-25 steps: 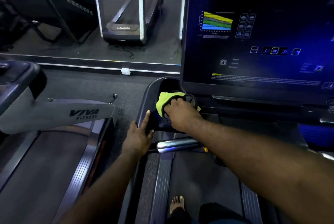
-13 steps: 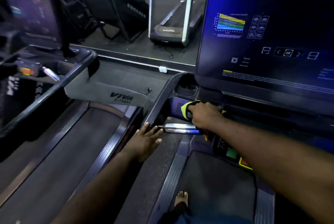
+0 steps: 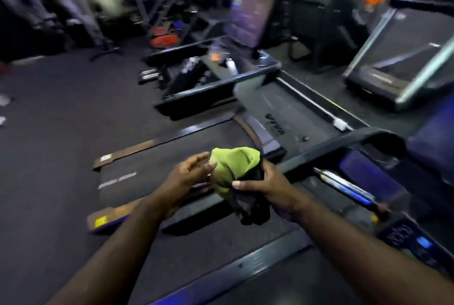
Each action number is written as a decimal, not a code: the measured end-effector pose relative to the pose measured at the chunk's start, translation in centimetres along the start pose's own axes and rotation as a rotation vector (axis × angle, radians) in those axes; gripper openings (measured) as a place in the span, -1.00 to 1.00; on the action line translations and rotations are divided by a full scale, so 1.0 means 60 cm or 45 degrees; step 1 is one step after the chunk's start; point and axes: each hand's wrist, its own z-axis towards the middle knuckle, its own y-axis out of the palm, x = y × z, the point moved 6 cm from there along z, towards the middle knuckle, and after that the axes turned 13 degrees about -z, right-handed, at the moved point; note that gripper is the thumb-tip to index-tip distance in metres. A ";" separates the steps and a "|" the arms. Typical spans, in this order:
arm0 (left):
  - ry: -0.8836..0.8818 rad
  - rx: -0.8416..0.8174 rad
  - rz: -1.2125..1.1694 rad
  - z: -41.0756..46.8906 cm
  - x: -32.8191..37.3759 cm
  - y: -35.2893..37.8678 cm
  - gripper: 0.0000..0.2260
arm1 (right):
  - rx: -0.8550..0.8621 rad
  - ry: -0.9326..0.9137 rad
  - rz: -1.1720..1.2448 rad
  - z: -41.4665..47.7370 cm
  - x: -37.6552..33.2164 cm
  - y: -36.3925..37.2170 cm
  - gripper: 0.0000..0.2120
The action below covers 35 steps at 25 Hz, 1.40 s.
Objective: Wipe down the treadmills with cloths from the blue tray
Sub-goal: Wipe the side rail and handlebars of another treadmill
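A yellow-green cloth (image 3: 233, 167) with a dark underside is bunched up in the middle of the view, held in the air over the gap between two treadmills. My right hand (image 3: 266, 186) grips it from the right, thumb across its lower part. My left hand (image 3: 190, 174) is beside it on the left, fingers fairly straight, fingertips touching the cloth's upper left edge. The treadmill I stand on shows its handrail (image 3: 344, 147) and console edge (image 3: 403, 233) at the right. The neighbouring treadmill's belt (image 3: 186, 149) lies behind the hands. No blue tray is visible.
The neighbouring treadmill's console and screen (image 3: 253, 12) stand at the back centre. A third treadmill (image 3: 403, 66) is at the far right. Dark rubber floor (image 3: 61, 132) spreads to the left, with racks and red equipment (image 3: 164, 39) along the back. The view is motion-blurred.
My right hand has lifted the cloth off the console tray and brought it left in front of me. My left hand left the handrail and rose to the cloth. The view swung left.
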 end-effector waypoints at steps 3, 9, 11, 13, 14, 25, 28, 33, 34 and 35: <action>0.069 0.217 -0.150 -0.152 0.014 -0.179 -0.50 | -0.651 0.052 0.319 0.022 -0.074 0.247 -0.48; 0.333 0.926 -0.429 -0.477 -0.072 -0.534 -0.30 | -0.971 0.324 0.196 0.037 -0.088 0.683 -0.53; 0.359 1.188 -0.538 -0.601 -0.118 -0.643 -0.21 | -1.007 0.183 0.018 0.026 -0.083 0.841 -0.61; 0.309 1.381 -0.702 -0.716 -0.169 -0.726 -0.10 | -1.116 0.102 -0.076 -0.010 -0.081 0.985 -0.59; 0.275 1.420 -0.792 -0.765 -0.191 -0.758 -0.07 | -1.170 0.108 -0.095 -0.027 -0.081 1.044 -0.59; 0.470 1.970 -1.074 -1.005 -0.293 -1.023 -0.37 | -1.509 0.862 -0.158 0.045 0.054 1.460 -0.37; 0.478 2.100 -0.938 -1.054 -0.290 -1.071 -0.32 | -1.602 1.100 -0.123 0.057 0.080 1.555 -0.39; 0.506 2.101 -1.003 -1.100 -0.304 -1.114 -0.29 | -1.766 1.323 -0.247 0.041 0.122 1.679 -0.40; 0.514 2.105 -1.021 -1.112 -0.311 -1.119 -0.34 | -1.887 1.375 -0.318 0.027 0.132 1.699 -0.41; 0.513 2.110 -1.029 -1.126 -0.318 -1.125 -0.39 | -1.972 1.417 -0.402 0.016 0.142 1.718 -0.42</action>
